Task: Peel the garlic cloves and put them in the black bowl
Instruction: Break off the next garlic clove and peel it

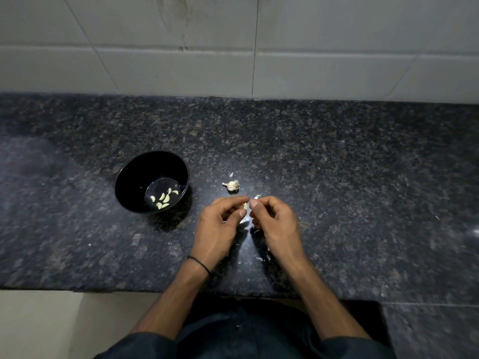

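Note:
A pale garlic clove [245,205] is pinched between the thumb and fingers of my left hand [220,224], just above the dark granite counter [337,177]. My right hand [274,221] meets it fingertip to fingertip and pinches a thin strip of papery skin [257,196] that sticks up from the clove. The black bowl [129,182] stands to the left of my hands, with several peeled cloves [163,198] on its bottom. A small garlic bulb remnant [232,185] lies on the counter just beyond my hands.
Scraps of garlic skin [261,258] lie scattered on the counter under and around my hands. A tiled wall [233,47] rises behind the counter. The counter's front edge [103,290] runs just before my body.

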